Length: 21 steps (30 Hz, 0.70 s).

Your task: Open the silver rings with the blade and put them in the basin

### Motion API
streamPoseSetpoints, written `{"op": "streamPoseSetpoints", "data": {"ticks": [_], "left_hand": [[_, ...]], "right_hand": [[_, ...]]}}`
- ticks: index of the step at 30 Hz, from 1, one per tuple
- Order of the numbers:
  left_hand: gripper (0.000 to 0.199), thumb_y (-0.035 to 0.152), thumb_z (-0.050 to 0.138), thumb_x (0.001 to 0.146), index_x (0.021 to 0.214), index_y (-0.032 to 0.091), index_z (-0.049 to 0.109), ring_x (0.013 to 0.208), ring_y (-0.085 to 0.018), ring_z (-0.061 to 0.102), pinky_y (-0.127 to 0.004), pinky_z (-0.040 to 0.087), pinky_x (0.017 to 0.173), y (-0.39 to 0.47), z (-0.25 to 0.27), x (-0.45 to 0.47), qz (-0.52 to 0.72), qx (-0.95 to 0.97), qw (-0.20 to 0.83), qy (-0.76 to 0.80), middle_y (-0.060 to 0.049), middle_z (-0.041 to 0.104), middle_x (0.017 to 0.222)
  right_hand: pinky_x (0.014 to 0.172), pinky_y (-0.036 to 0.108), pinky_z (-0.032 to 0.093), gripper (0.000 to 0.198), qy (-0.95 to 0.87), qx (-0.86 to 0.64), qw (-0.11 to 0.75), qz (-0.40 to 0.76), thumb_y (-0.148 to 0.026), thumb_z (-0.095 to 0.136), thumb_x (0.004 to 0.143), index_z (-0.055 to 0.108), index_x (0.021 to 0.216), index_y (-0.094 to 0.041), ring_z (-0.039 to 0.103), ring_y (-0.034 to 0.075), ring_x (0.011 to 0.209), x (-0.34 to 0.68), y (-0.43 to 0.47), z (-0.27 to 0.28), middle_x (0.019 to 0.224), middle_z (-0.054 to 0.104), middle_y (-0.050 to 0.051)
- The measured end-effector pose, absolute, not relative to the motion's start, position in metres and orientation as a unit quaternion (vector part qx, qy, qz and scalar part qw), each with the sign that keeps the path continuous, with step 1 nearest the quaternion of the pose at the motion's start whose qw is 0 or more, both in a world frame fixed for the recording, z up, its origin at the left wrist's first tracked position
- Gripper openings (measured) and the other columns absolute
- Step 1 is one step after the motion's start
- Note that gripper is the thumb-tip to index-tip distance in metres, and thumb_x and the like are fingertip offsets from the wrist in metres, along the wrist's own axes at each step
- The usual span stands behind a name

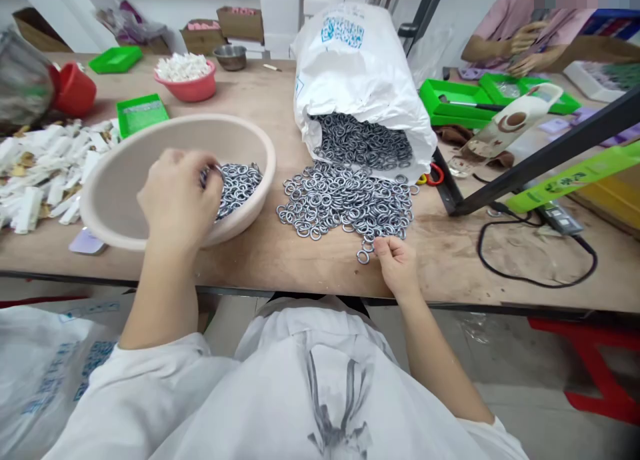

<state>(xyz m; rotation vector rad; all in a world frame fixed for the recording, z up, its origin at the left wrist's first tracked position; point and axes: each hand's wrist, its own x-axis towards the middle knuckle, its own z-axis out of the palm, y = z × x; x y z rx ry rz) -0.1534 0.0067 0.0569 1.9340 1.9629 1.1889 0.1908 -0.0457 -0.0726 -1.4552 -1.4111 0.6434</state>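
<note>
My left hand [177,193] is over the wide beige basin [115,173], its fingers curled around a few grey metal rings that show at the fingertips. More metal rings [239,188] lie in the right side of the basin. My right hand [399,263] is at the near edge of a loose pile of the same rings [345,203] on the table. Its thumb and forefinger are pinched together at a ring by the edge, partly hidden by the fingers. Behind the pile, a white sack [360,73] lies with its mouth toward me, full of rings.
White plastic pieces [45,173] are heaped at the left, near green trays [143,113] and a red bowl [187,87] of white parts. A black metal post [540,153], a cable [540,283] and scissors [435,175] are at right. Another person's hands [527,50] work across the table.
</note>
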Motion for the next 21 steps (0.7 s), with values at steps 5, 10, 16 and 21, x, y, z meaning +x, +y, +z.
{"op": "streamPoseSetpoints", "data": {"ticks": [5,10,16,21], "left_hand": [[0.039,0.041,0.060,0.078,0.108,0.020,0.074,0.116,-0.037,0.061,-0.053,0.045,0.099,0.021,0.046,-0.161,0.261,0.677,-0.161,0.669,-0.012,0.072,0.121],[0.020,0.033,0.057,0.087,0.086,0.021,0.073,0.098,-0.030,0.071,-0.045,0.050,0.093,0.010,0.046,-0.130,0.405,0.738,-0.151,0.518,-0.008,0.078,0.099],[0.027,0.023,0.049,0.094,0.108,0.016,0.070,0.104,-0.026,0.069,-0.042,0.052,0.091,-0.017,0.010,-0.018,0.326,0.906,0.038,0.266,-0.012,0.075,0.112],[0.058,0.035,0.051,0.095,0.145,0.006,0.046,0.145,-0.032,0.039,-0.047,0.032,0.119,-0.024,0.002,0.062,0.283,0.943,0.062,0.162,-0.023,0.043,0.154]], "right_hand": [[0.058,0.026,0.032,0.048,-0.614,-0.608,0.448,0.228,-0.057,0.054,0.091,0.055,0.062,-0.020,0.045,0.013,0.058,0.195,-0.040,-0.075,0.057,0.047,-0.003],[0.061,0.028,0.033,0.042,-0.652,-0.671,0.342,0.085,-0.053,0.054,0.093,0.061,0.068,-0.020,0.052,0.017,0.065,0.205,-0.009,-0.041,0.067,0.059,0.002],[0.080,0.034,0.041,0.038,-0.697,-0.703,0.140,-0.024,-0.045,0.044,0.100,0.063,0.115,-0.015,0.061,0.026,0.099,0.213,0.043,-0.012,0.116,0.066,0.015],[0.079,0.034,0.042,0.039,-0.719,-0.691,0.058,-0.048,-0.040,0.041,0.102,0.057,0.123,-0.012,0.063,0.027,0.100,0.190,0.054,0.010,0.123,0.060,0.019]]}}
